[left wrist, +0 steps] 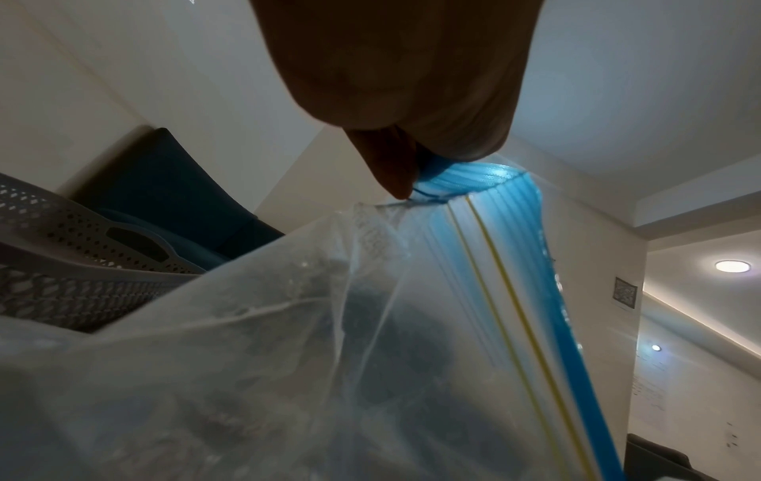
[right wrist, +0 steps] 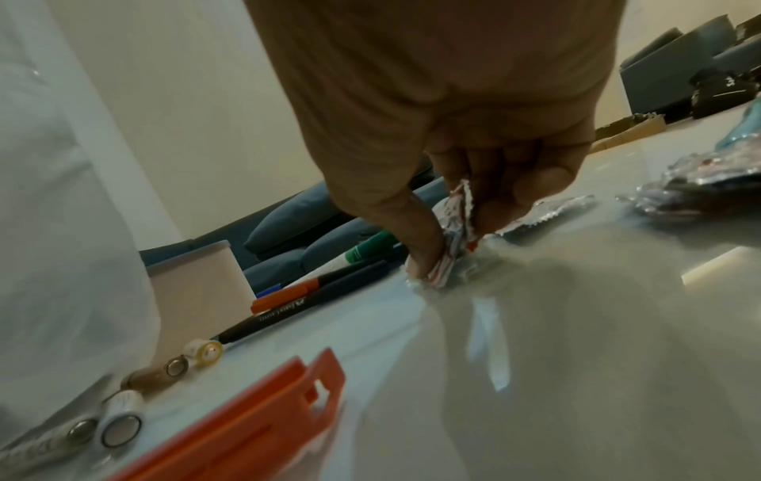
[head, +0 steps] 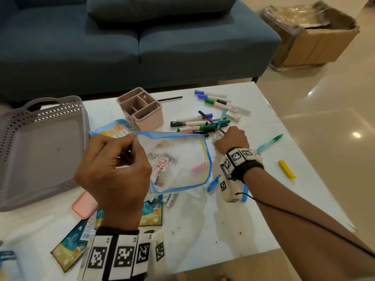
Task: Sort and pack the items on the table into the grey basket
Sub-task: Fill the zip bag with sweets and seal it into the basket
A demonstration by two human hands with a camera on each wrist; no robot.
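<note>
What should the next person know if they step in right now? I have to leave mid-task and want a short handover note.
Left hand pinches the blue zip edge of the clear zip bag, holding it up over the table.
Right hand pinches a foil sachet on the table beside the pens.
The bag already holds some foil sachets.
Grey basket sits at the left with nothing visible inside.
Left: sachets, pens, batteries, clips, packets and the pink organiser all still lie on the table.

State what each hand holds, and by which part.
Left hand pinches the zip bag by its blue top edge; right hand pinches a foil sachet by its end.
</note>
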